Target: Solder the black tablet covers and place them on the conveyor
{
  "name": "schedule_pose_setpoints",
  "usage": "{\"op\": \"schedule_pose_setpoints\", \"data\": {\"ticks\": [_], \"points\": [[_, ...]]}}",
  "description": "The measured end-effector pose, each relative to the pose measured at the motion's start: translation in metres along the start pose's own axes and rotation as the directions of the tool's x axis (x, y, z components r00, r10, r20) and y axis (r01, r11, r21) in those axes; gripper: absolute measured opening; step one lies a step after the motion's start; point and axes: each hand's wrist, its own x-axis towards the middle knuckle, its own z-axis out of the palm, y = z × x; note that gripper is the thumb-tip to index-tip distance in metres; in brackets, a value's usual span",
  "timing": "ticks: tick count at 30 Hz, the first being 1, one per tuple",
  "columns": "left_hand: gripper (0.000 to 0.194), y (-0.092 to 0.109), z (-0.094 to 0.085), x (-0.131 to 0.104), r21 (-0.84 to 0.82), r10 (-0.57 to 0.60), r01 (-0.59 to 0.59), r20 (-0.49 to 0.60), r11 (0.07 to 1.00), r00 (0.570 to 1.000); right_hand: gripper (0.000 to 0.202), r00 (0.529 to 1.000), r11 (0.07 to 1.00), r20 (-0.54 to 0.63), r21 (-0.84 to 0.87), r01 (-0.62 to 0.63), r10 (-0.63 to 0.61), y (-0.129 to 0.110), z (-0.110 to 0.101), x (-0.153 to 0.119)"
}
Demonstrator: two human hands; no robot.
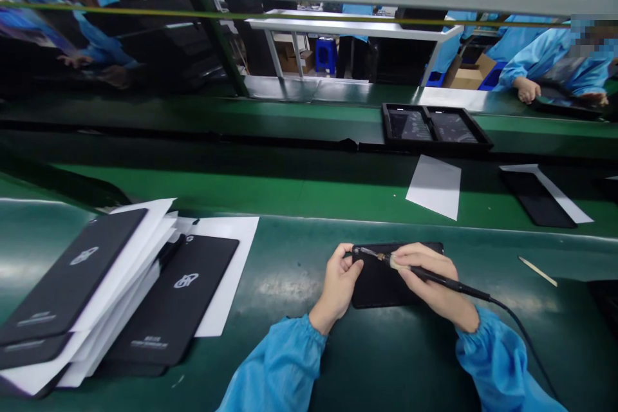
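A black tablet back cover point(379, 286) lies flat on the green bench in front of me. My left hand point(340, 283) grips its upper left corner between thumb and fingers. In my right hand point(434, 273) is a soldering iron point(441, 280), held like a pen, its cord trailing down to the right. The iron's metal tip points left and reaches the cover's upper left corner, by my left fingertips. Whether the tip touches the cover I cannot tell.
At left, black covers point(186, 293) are stacked with white sheets point(232, 270). A thin pale stick point(537, 271) lies at right. Beyond, the green line carries a white sheet point(434, 187), another black cover point(538, 198) and a black tray point(437, 127). A co-worker point(555, 67) sits across.
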Motion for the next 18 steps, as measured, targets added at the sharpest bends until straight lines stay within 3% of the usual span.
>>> {"op": "schedule_pose_setpoints", "data": {"ticks": [10, 18], "points": [[0.038, -0.0013, -0.0005, -0.0003, 0.006, -0.024, 0.024, -0.006, 1.0, 1.0, 0.011, 0.999, 0.999, 0.037, 0.023, -0.04, 0.039, -0.0016, -0.0025, 0.0097], [0.038, 0.0006, -0.0004, -0.0012, 0.011, -0.017, 0.017, 0.012, 1.0, 1.0, 0.011, 0.999, 0.999, -0.017, 0.023, -0.027, 0.028, -0.002, -0.0003, 0.0031]]}}
